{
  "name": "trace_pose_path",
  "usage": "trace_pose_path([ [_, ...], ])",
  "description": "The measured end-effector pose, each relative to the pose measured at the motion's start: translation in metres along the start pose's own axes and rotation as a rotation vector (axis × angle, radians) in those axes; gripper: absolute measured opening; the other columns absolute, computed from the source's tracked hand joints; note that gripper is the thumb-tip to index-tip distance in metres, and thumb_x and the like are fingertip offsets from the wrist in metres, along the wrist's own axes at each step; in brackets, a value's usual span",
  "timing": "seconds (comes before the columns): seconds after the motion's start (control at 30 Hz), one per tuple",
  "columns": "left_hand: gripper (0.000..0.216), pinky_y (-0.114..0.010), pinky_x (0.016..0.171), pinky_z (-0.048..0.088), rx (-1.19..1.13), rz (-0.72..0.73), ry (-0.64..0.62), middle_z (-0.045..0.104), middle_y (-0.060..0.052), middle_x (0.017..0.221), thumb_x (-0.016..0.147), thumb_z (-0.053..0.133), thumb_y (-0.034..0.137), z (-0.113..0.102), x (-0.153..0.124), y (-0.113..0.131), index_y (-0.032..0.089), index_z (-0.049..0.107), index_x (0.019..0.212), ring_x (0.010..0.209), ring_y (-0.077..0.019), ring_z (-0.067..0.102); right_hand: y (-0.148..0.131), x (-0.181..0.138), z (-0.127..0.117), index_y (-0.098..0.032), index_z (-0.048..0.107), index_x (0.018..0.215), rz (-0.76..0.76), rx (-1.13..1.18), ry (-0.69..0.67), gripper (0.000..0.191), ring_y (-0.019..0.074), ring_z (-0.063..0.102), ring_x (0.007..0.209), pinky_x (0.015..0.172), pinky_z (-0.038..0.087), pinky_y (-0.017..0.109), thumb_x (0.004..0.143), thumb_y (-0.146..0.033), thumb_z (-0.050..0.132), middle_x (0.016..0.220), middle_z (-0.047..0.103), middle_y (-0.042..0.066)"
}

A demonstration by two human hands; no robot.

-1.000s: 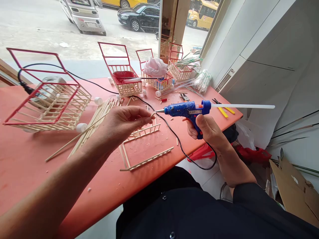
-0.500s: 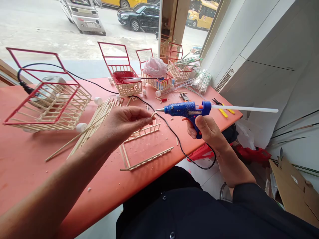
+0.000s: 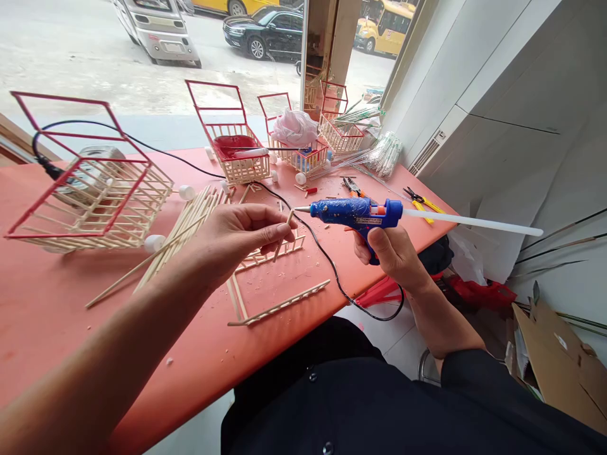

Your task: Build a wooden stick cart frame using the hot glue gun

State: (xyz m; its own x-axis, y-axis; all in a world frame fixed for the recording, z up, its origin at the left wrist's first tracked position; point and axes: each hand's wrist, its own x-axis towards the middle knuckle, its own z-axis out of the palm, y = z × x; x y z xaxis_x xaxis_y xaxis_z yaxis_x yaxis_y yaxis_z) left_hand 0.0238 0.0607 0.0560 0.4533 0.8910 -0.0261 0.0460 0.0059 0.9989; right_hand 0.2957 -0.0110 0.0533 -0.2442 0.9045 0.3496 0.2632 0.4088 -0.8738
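Observation:
Between the thumb and fingers of my left hand [image 3: 246,234] is a short wooden stick [image 3: 283,235], tilted nearly upright. My right hand [image 3: 389,249] grips a blue hot glue gun [image 3: 355,213] by its handle. A long white glue stick [image 3: 474,222] juts from the gun's back end. The gun's nozzle points left and is at the upper end of the wooden stick; whether they touch I cannot tell. Below my hands, a partly built frame of thin sticks [image 3: 279,303] lies on the table.
Small stick carts with red handles [image 3: 90,196] stand along the back of the orange-red table [image 3: 190,385]. A pile of loose sticks [image 3: 165,253] lies at left. Pliers [image 3: 351,186] and yellow-handled cutters [image 3: 424,205] lie at right. A black cord [image 3: 332,259] crosses the table.
The wooden stick in my left hand has turned more upright, with more of it showing. The glue gun has shifted slightly left, and its glue stick's back end has dipped.

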Motion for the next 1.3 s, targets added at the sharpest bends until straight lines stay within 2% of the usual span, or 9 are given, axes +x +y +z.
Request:
trace_pose_path([
  [0.2, 0.037, -0.021, 0.054, 0.049, -0.075, -0.002, -0.038, 0.078, -0.008, 0.077, 0.067, 0.098, 0.046, -0.001, 0.002, -0.002, 0.017, 0.083, 0.083, 0.059, -0.0101, 0.059, -0.007, -0.002, 0.003, -0.022, 0.055, 0.078, 0.071, -0.017, 0.018, 0.056, 0.0124, 0.050, 0.054, 0.054, 0.039, 0.031, 0.104, -0.071, 0.050, 0.062, 0.051, -0.003],
  [0.63, 0.039, -0.022, 0.056, 0.047, -0.131, 0.014, -0.092, 0.079, -0.010, 0.082, 0.068, 0.098, 0.047, 0.000, 0.003, -0.003, 0.016, 0.084, 0.086, 0.061, -0.0098, 0.058, -0.007, -0.002, 0.007, -0.023, 0.054, 0.078, 0.069, -0.017, 0.020, 0.056, 0.0123, 0.049, 0.055, 0.053, 0.038, 0.030, 0.104, -0.072, 0.049, 0.062, 0.050, -0.003],
  [0.77, 0.037, -0.022, 0.054, 0.044, -0.139, 0.042, -0.072, 0.078, -0.008, 0.079, 0.066, 0.099, 0.047, 0.003, 0.002, 0.000, 0.017, 0.084, 0.081, 0.059, -0.0087, 0.055, -0.003, -0.003, 0.005, -0.023, 0.054, 0.076, 0.076, -0.118, 0.022, 0.056, 0.0137, 0.050, 0.057, 0.057, 0.039, 0.031, 0.106, -0.070, 0.046, 0.062, 0.052, -0.001],
  [0.87, 0.029, -0.022, 0.057, 0.044, -0.116, 0.058, -0.069, 0.078, -0.005, 0.079, 0.073, 0.096, 0.045, 0.002, -0.001, 0.005, 0.020, 0.085, 0.081, 0.061, -0.0082, 0.055, 0.004, -0.001, 0.001, -0.024, 0.054, 0.075, 0.042, -0.283, 0.042, 0.057, 0.0153, 0.051, 0.060, 0.060, 0.040, 0.032, 0.106, -0.070, 0.043, 0.063, 0.054, 0.000],
  [0.93, 0.022, -0.023, 0.059, 0.045, -0.096, 0.067, -0.068, 0.078, -0.004, 0.080, 0.078, 0.093, 0.043, 0.001, -0.004, 0.008, 0.022, 0.085, 0.081, 0.063, -0.0086, 0.055, 0.011, 0.003, -0.004, -0.024, 0.058, 0.081, 0.004, -0.460, 0.082, 0.056, 0.0178, 0.054, 0.065, 0.064, 0.042, 0.033, 0.105, -0.073, 0.045, 0.069, 0.058, 0.002],
  [1.03, 0.018, -0.026, 0.060, 0.044, -0.084, 0.106, -0.017, 0.077, -0.004, 0.079, 0.078, 0.092, 0.038, -0.001, -0.007, 0.013, 0.023, 0.084, 0.080, 0.064, -0.0097, 0.055, 0.030, 0.008, -0.020, -0.023, 0.063, 0.109, -0.005, -0.721, 0.151, 0.051, 0.0248, 0.063, 0.081, 0.073, 0.048, 0.035, 0.103, -0.072, 0.050, 0.092, 0.069, 0.008],
  [1.13, 0.016, -0.027, 0.059, 0.043, -0.088, 0.120, 0.032, 0.076, -0.005, 0.077, 0.074, 0.094, 0.034, -0.002, -0.010, 0.017, 0.022, 0.084, 0.079, 0.064, -0.0100, 0.055, 0.057, 0.011, -0.046, -0.021, 0.061, 0.122, 0.107, -0.941, 0.219, 0.049, 0.0335, 0.067, 0.105, 0.085, 0.054, 0.041, 0.106, -0.064, 0.046, 0.117, 0.071, 0.017],
  [1.3, 0.014, -0.025, 0.061, 0.043, -0.091, 0.110, 0.072, 0.075, -0.003, 0.077, 0.073, 0.095, 0.032, -0.002, -0.014, 0.023, 0.024, 0.084, 0.077, 0.066, -0.0090, 0.056, 0.099, 0.008, -0.090, -0.015, 0.060, 0.128, 0.340, -1.123, 0.181, 0.043, 0.0401, 0.063, 0.121, 0.103, 0.054, 0.053, 0.103, -0.050, 0.058, 0.127, 0.068, 0.024],
])
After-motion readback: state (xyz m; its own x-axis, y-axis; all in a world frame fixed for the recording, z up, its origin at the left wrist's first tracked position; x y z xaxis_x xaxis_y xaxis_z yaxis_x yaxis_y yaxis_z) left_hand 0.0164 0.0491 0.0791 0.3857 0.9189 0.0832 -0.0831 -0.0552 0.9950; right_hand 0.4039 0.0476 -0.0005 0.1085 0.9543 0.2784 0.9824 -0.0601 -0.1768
